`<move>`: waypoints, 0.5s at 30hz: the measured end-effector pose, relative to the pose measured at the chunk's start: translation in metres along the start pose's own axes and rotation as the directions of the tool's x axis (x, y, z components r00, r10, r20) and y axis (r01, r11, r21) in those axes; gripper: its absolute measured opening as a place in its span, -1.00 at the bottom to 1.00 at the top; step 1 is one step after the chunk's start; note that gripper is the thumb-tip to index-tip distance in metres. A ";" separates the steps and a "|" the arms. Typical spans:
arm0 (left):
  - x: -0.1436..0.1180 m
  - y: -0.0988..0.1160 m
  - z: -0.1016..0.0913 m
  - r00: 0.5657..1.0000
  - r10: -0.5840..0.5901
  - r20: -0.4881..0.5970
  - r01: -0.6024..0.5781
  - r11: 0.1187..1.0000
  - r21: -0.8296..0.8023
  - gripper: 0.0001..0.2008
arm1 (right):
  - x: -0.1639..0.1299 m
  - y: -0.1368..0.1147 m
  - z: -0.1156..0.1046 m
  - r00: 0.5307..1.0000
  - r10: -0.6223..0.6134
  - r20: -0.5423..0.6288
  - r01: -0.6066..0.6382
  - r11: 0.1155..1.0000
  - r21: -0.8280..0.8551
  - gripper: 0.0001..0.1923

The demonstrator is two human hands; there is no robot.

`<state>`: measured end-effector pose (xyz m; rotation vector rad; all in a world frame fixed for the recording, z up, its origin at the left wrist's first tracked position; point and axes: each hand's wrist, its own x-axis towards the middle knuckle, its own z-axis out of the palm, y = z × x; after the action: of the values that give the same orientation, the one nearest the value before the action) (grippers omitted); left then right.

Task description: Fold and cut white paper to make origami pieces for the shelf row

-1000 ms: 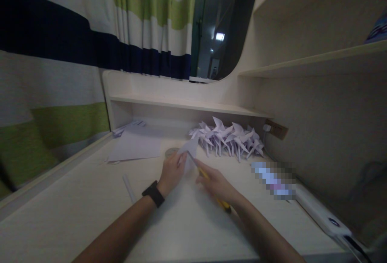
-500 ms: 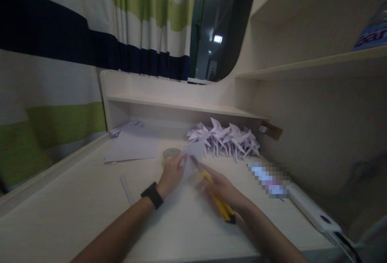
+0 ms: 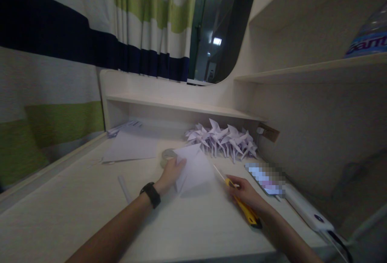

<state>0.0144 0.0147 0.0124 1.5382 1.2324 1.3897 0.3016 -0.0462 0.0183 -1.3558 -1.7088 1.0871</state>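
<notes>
My left hand (image 3: 173,173), with a dark watch on the wrist, grips a white sheet of paper (image 3: 198,170) by its left side. The sheet is creased and partly folded, its corners standing out. To the right, my right hand (image 3: 243,192) is wrapped round a yellow utility knife (image 3: 248,213). The knife's blade is extended and points up and left, just clear of the paper's right edge. Behind my left hand lies a roll of tape (image 3: 167,155), partly covered by the hand and paper.
Several white paper pinwheels (image 3: 222,138) are heaped at the back. A paper stack (image 3: 133,144) lies back left, a rolled paper stick (image 3: 123,188) left of my hand. On the right are a phone (image 3: 263,179) and a white power strip (image 3: 310,210). A bottle (image 3: 367,39) stands on the shelf.
My right hand has moved right and slightly down with the knife, its blade now away from the paper. The paper in my left hand has spread wider and shows more surface.
</notes>
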 end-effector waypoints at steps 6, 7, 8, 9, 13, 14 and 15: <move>0.003 -0.020 0.003 0.982 0.080 0.174 -0.099 0.990 0.101 -0.76 | 0.015 0.015 -0.017 0.955 -0.203 -0.215 0.025 0.780 -0.626 -0.58; 0.002 -0.021 0.003 0.979 0.097 0.181 -0.128 0.977 0.170 -0.76 | 0.018 0.017 -0.018 0.953 -0.208 -0.222 0.000 0.731 -0.682 -0.57; 0.001 -0.020 0.002 0.977 0.107 0.187 -0.152 0.957 0.247 -0.76 | 0.020 0.020 -0.018 0.951 -0.205 -0.232 -0.029 0.687 -0.726 -0.56; 0.000 -0.019 0.002 0.975 0.114 0.192 -0.173 0.929 0.326 -0.75 | 0.023 0.022 -0.018 0.950 -0.197 -0.242 -0.059 0.646 -0.761 -0.56; -0.009 -0.008 -0.002 0.975 0.150 0.167 -0.222 0.743 0.631 -0.65 | 0.032 0.030 -0.014 0.949 -0.196 -0.245 -0.108 0.528 -0.842 -0.63; -0.012 -0.004 -0.003 0.977 0.160 0.140 -0.211 0.685 0.697 -0.61 | 0.034 0.032 -0.013 0.948 -0.205 -0.242 -0.108 0.509 -0.854 -0.63; -0.014 0.000 -0.005 0.978 0.172 0.115 -0.199 0.627 0.753 -0.58 | 0.035 0.033 -0.013 0.948 -0.216 -0.234 -0.101 0.493 -0.864 -0.64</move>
<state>0.0103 0.0010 0.0087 2.3035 1.8234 0.9674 0.3186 -0.0063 -0.0058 -1.8998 -2.1059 -0.1983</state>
